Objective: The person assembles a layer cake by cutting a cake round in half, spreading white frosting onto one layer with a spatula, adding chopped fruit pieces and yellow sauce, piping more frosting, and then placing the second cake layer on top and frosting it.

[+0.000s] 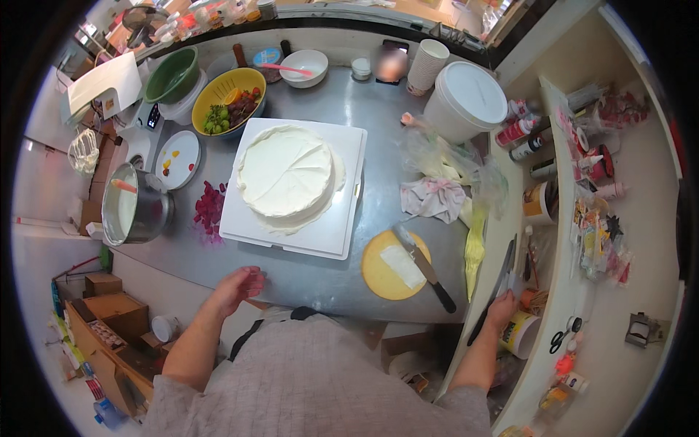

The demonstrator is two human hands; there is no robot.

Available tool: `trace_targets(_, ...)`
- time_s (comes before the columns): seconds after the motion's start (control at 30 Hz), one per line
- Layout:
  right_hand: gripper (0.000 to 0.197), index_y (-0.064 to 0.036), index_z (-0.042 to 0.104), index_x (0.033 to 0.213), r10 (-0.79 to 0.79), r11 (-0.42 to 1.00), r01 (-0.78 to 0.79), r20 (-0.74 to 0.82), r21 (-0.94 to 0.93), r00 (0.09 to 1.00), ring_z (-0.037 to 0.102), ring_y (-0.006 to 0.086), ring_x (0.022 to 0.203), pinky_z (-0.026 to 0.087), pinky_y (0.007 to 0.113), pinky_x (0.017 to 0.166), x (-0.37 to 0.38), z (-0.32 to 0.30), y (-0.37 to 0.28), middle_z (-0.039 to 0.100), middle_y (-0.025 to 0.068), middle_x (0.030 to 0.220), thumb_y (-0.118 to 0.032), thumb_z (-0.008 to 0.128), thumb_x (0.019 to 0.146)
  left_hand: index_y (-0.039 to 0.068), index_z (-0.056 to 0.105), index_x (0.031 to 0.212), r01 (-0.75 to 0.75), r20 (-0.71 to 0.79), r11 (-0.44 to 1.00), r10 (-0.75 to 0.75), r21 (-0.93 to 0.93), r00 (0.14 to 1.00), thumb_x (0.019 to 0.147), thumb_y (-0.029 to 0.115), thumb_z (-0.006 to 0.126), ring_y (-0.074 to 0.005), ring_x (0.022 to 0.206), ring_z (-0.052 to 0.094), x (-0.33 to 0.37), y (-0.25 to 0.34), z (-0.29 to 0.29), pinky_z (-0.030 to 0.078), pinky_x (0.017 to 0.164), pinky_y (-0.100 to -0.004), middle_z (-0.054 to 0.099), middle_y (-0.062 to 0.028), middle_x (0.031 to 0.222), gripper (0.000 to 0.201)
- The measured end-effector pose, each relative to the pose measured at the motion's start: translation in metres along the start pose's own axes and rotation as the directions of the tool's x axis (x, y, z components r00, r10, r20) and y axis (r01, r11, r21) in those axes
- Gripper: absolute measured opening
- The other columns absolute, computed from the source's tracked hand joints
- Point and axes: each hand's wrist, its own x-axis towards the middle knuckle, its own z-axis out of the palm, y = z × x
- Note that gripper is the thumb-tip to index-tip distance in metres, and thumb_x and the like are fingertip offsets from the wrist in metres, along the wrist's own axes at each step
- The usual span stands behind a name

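A round cake [285, 171] covered in white cream sits on a white square board [291, 242], with lines across its top. My left hand [239, 288] hovers by the table's front edge, below the board, fingers loosely bent and apart, holding nothing. At the right, my right hand [501, 310] reaches to the shelf edge with fingers curled, beside a long dark knife-like tool [509, 261]; what is in its fingers is hidden. An offset spatula [422, 268] with a black handle lies across a round yellow sponge layer [376, 264] with a cream patch on it.
A steel mixing bowl [151, 209] of cream stands at left, near a plate [185, 146] and pink petal-like pieces [210, 211]. Behind are a yellow fruit bowl [206, 95], paper cups [424, 67] and a white bucket [472, 95]. A crumpled cloth [431, 198] and piping bags [475, 251] lie right.
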Motion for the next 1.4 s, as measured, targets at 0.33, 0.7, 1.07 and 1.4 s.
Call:
trace_targets(0.33,0.038,0.0000,0.060,0.123,0.066,0.684,-0.077,0.043,0.726,0.997,0.062,0.0227,0.092,0.050,0.032,0.069,-0.112,-0.105,-0.084,0.062,0.0165,0.120,-0.028,0.049,0.100,0.007,0.044,0.140,-0.262,-0.144,0.827,0.219,-0.497,0.965,0.100,0.060,0.027,-0.0288,0.132,0.043,0.036,0.069,-0.017,0.031,0.110,-0.0470,0.049,-0.0100,0.143,0.068)
trace_targets(0.7,0.030,-0.0019,0.061,0.119,-0.688,0.538,-0.082,0.493,0.839,0.533,0.056,0.0087,0.069,0.052,0.023,0.058,-0.305,-0.085,-0.323,0.061,0.0020,0.088,-0.008,0.065,0.089,0.004,0.034,0.144,-0.163,-0.188,0.290,0.869,0.943,0.458,0.072,0.036,0.082,-0.0394,0.130,0.041,0.016,0.001,-0.118,0.035,0.107,-0.0473,0.036,-0.0258,0.145,0.093)
trace_targets(1.07,0.043,-0.0020,0.049,0.134,-0.766,0.462,0.644,-0.092,0.610,0.637,0.063,0.0279,0.079,0.053,0.037,0.074,-0.330,0.060,-0.537,0.064,0.0153,0.099,-0.011,0.057,0.094,0.016,0.025,0.152,-0.194,0.019,0.081,0.885,0.978,0.466,0.056,0.057,0.085,-0.0568,0.139,0.014,0.112,0.058,-0.162,0.015,0.109,-0.0678,0.014,-0.0323,0.153,0.120)
trace_targets(1.4,0.040,-0.0014,0.053,0.131,-0.761,0.447,0.844,-0.369,0.298,0.533,0.066,0.0379,0.094,0.050,0.042,0.089,-0.345,-0.042,-0.678,0.065,0.0224,0.111,-0.009,0.055,0.092,0.015,0.041,0.144,-0.233,0.219,-0.109,0.825,0.966,0.521,0.059,0.053,0.081,-0.0455,0.136,0.033,0.141,0.119,-0.171,0.022,0.112,-0.0608,0.034,-0.0265,0.147,0.101)
